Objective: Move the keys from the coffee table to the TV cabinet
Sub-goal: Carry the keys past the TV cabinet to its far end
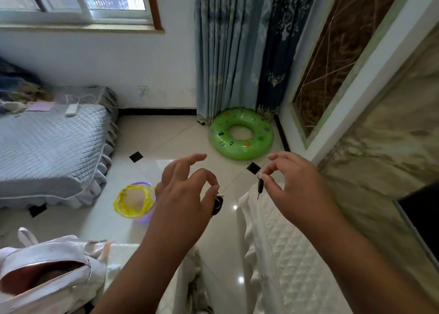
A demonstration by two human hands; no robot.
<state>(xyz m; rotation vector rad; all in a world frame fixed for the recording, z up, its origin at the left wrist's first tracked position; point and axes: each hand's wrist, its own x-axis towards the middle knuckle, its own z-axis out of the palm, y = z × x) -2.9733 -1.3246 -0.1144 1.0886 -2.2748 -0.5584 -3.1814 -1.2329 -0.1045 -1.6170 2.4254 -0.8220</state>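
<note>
Glossy tile floor (190, 145), white-draped cabinet (285, 242)

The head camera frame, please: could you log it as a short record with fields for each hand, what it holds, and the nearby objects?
left hand: raised over the floor, thumb and forefinger pinching a dark key fob
right hand: raised, fingertips pinching a dark slim key that hangs down
white cloth-covered surface: below the right hand
swim ring: green, on the floor by the curtain
bin: yellow liner, on the floor
backpack: pink, open, lower left
</note>
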